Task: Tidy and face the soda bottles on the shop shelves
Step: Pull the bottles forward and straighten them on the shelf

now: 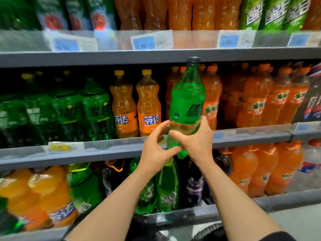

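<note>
A tall green soda bottle (186, 105) with a dark cap is held upright in front of the middle shelf (104, 150), its base below the shelf's front rail. My right hand (196, 138) grips its lower body from the right. My left hand (156, 146) is at its lower left, fingers and thumb curved around the base; how firmly it touches is unclear. Behind the bottle is a gap in the row, between two orange Fanta bottles (149, 105) on the left and orange bottles (212, 100) on the right.
Green bottles (95, 108) fill the middle shelf's left, orange bottles (278, 100) its right. The top shelf (156, 56) carries price tags and more bottles. The bottom shelf holds orange, green (166, 185) and dark purple bottles (194, 185). The picture is blurred at the edges.
</note>
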`<state>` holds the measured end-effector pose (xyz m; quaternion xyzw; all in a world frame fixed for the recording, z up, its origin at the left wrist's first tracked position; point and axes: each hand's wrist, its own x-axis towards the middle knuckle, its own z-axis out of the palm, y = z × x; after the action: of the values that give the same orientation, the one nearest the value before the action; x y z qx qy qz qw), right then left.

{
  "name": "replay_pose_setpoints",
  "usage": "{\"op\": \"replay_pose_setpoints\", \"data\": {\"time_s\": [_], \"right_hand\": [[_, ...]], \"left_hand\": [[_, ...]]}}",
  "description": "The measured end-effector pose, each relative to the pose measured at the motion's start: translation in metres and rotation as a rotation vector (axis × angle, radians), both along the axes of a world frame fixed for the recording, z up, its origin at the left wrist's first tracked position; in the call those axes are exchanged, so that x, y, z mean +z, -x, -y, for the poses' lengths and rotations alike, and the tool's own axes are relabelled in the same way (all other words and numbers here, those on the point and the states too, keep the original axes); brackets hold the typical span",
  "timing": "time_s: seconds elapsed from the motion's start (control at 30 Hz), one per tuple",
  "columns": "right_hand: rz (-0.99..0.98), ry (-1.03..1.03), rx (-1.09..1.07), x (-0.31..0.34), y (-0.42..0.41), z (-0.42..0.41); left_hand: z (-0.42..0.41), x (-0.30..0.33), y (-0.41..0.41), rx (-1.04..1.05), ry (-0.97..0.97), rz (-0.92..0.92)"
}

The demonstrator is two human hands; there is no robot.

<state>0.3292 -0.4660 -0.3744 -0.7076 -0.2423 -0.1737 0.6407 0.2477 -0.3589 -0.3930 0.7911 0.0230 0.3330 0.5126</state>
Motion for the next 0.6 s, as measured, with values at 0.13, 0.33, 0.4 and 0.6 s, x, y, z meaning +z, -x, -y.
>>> {"op": "replay_pose_setpoints", "data": {"time_s": [0.13,0.33,0.4,0.6], "right_hand": [[0.026,0.148,0.128,-0.006,0.021,-0.032],[-0.014,0.115,0.339,-0.016,0.053,-0.102],[-0.023,0.131,0.385,-0.016,0.064,-0.120],[-0.062,0.156,0.514,-0.020,0.081,-0.157]], "left_hand": [[-0.032,-0.012,0.030,0.030,0.051,-0.034],[-0.090,-0.006,0.064,0.130,0.033,-0.041],[-0.104,-0.006,0.076,0.167,0.034,-0.043],[-0.136,-0.009,0.094,0.270,0.027,-0.036]]}}
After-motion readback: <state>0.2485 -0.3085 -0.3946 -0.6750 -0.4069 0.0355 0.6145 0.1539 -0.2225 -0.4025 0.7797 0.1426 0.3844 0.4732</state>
